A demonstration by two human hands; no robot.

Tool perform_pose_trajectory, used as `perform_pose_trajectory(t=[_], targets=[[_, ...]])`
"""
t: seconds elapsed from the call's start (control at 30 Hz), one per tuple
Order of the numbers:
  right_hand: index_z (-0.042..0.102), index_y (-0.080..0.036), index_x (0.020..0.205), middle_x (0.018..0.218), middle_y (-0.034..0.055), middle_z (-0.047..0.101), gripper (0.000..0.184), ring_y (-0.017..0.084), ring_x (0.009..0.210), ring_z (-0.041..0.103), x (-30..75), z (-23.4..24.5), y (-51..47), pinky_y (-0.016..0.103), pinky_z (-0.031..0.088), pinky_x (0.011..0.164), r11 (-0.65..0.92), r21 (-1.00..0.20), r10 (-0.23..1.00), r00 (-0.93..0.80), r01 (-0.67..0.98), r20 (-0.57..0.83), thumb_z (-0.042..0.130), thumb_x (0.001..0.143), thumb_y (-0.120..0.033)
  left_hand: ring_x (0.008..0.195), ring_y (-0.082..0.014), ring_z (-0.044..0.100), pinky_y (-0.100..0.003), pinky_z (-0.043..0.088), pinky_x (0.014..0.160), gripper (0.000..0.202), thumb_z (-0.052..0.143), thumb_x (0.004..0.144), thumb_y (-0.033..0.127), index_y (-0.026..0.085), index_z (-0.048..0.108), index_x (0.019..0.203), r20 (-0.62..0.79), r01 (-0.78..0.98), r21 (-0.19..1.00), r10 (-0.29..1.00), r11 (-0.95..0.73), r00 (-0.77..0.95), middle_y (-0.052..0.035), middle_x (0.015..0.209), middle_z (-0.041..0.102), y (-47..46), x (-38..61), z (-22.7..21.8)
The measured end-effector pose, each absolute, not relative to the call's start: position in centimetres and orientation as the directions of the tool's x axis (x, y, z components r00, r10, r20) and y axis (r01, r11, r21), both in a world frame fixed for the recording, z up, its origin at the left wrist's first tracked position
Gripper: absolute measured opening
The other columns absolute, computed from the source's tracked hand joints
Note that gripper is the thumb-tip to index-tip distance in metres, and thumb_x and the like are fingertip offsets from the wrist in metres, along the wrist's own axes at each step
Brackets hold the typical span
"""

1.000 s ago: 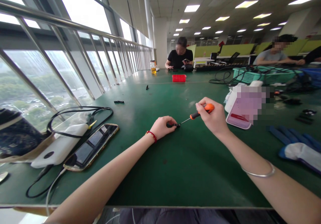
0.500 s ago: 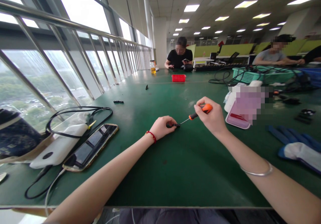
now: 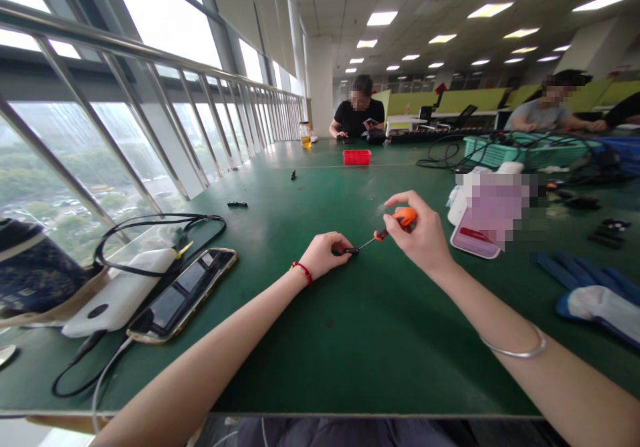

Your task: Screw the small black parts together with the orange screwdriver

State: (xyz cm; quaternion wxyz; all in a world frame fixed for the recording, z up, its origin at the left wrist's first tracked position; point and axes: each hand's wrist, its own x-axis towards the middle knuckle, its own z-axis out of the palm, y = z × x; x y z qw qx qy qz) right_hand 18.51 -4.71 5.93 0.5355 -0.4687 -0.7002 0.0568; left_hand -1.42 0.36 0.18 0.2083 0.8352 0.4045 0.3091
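My left hand (image 3: 327,255) rests on the green table, its fingers closed on a small black part (image 3: 351,251), much of which the fingers hide. In my right hand (image 3: 424,233) is a screwdriver (image 3: 404,217) with an orange and black handle. The index finger is lifted and curved away from the handle, while the thumb stays close against it. The screwdriver slants down to the left, and its thin metal shaft (image 3: 367,242) meets the black part beside my left fingertips.
Left of my arm lie a phone (image 3: 185,297), a white power bank (image 3: 120,290) and black cable loops. To the right are a pink phone (image 3: 477,233) and blue-white gloves (image 3: 597,300). Farther off stand a red tray (image 3: 357,157) and a green basket (image 3: 530,150); two people sit beyond.
My right index finger has lifted off the screwdriver handle and the fingers have loosened. The handle has shifted slightly left and down. My left hand stays in place.
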Motion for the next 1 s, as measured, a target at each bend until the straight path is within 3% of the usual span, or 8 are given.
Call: perform_pose_trajectory(t=[0.1, 0.3, 0.37, 0.53, 0.7, 0.77, 0.9, 1.0], targets=[[0.051, -0.022, 0.095, 0.061, -0.0046, 0.053, 0.025, 0.012, 0.050, 0.048, 18.48, 5.85, -4.82, 0.025, 0.037, 0.053, 0.574, -0.546, 0.695, -0.010, 0.611, 0.719, 0.058, 0.072, -0.030, 0.067, -0.0110, 0.060, -0.023, 0.049, 0.069, 0.012, 0.064, 0.070, 0.017, 0.015, 0.069, 0.080, 0.337, 0.535, 0.623, 0.813, -0.571, 0.475, -0.0010, 0.074, 0.066, 0.42, -1.47, 0.07], [0.053, -0.022, 0.077, 0.046, -0.0065, 0.045, 0.018, 0.011, 0.043, 0.044, 17.89, 6.11, -5.30, 0.025, 0.036, 0.052, 0.567, -0.561, 0.720, -0.031, 0.603, 0.694, 0.054, 0.079, -0.040, 0.066, -0.0108, 0.059, -0.023, 0.050, 0.069, 0.011, 0.064, 0.069, 0.015, 0.015, 0.068, 0.079, 0.332, 0.529, 0.632, 0.814, -0.567, 0.476, -0.0005, 0.073, 0.066, 0.46, -1.48, -0.02], [0.053, -0.022, 0.082, 0.051, -0.0061, 0.047, 0.012, 0.011, 0.044, 0.045, 17.90, 6.08, -5.41, 0.024, 0.037, 0.051, 0.608, -0.532, 0.696, -0.072, 0.590, 0.715, 0.055, 0.077, -0.033, 0.067, -0.0109, 0.059, -0.023, 0.050, 0.069, 0.011, 0.064, 0.069, 0.015, 0.015, 0.068, 0.078, 0.334, 0.527, 0.634, 0.814, -0.567, 0.475, -0.0007, 0.074, 0.067, 0.46, -1.46, -0.01], [0.049, -0.022, 0.096, 0.064, -0.0043, 0.052, 0.028, 0.013, 0.053, 0.050, 18.09, 5.71, -5.34, 0.025, 0.039, 0.053, 0.638, -0.449, 0.628, -0.086, 0.625, 0.773, 0.058, 0.071, -0.029, 0.066, -0.0113, 0.059, -0.023, 0.050, 0.068, 0.010, 0.064, 0.069, 0.016, 0.015, 0.068, 0.077, 0.338, 0.525, 0.636, 0.816, -0.566, 0.469, -0.0010, 0.073, 0.066, 0.50, -1.44, -0.06], [0.052, -0.022, 0.079, 0.045, -0.0079, 0.041, 0.012, 0.010, 0.040, 0.039, 17.79, 5.74, -5.55, 0.024, 0.034, 0.049, 0.628, -0.458, 0.678, -0.153, 0.629, 0.719, 0.053, 0.080, -0.034, 0.066, -0.0113, 0.060, -0.023, 0.050, 0.069, 0.010, 0.064, 0.069, 0.016, 0.015, 0.068, 0.078, 0.329, 0.529, 0.641, 0.822, -0.556, 0.464, -0.0012, 0.074, 0.066, 0.50, -1.45, -0.08], [0.053, -0.022, 0.084, 0.049, -0.0070, 0.043, 0.011, 0.010, 0.043, 0.042, 17.76, 5.79, -5.63, 0.024, 0.036, 0.051, 0.652, -0.439, 0.658, -0.173, 0.618, 0.733, 0.052, 0.079, -0.031, 0.066, -0.0115, 0.059, -0.023, 0.049, 0.068, 0.010, 0.064, 0.069, 0.017, 0.014, 0.068, 0.078, 0.329, 0.531, 0.640, 0.822, -0.556, 0.465, -0.0013, 0.073, 0.066, 0.52, -1.46, -0.11], [0.048, -0.022, 0.102, 0.068, -0.0034, 0.052, 0.032, 0.013, 0.056, 0.051, 17.93, 5.69, -5.48, 0.024, 0.040, 0.055, 0.678, -0.410, 0.596, -0.131, 0.610, 0.792, 0.056, 0.071, -0.027, 0.066, -0.0118, 0.059, -0.024, 0.049, 0.068, 0.011, 0.064, 0.069, 0.018, 0.014, 0.068, 0.078, 0.330, 0.519, 0.647, 0.819, -0.558, 0.470, -0.0020, 0.073, 0.066, 0.61, -1.48, -0.25], [0.050, -0.022, 0.098, 0.057, -0.0065, 0.047, 0.029, 0.011, 0.048, 0.046, 17.94, 5.57, -5.35, 0.024, 0.036, 0.050, 0.638, -0.429, 0.623, -0.102, 0.640, 0.775, 0.058, 0.072, -0.031, 0.066, -0.0113, 0.059, -0.023, 0.049, 0.068, 0.011, 0.064, 0.069, 0.017, 0.013, 0.068, 0.078, 0.325, 0.510, 0.660, 0.821, -0.552, 0.469, -0.0020, 0.074, 0.066, 0.61, -1.46, -0.27]])
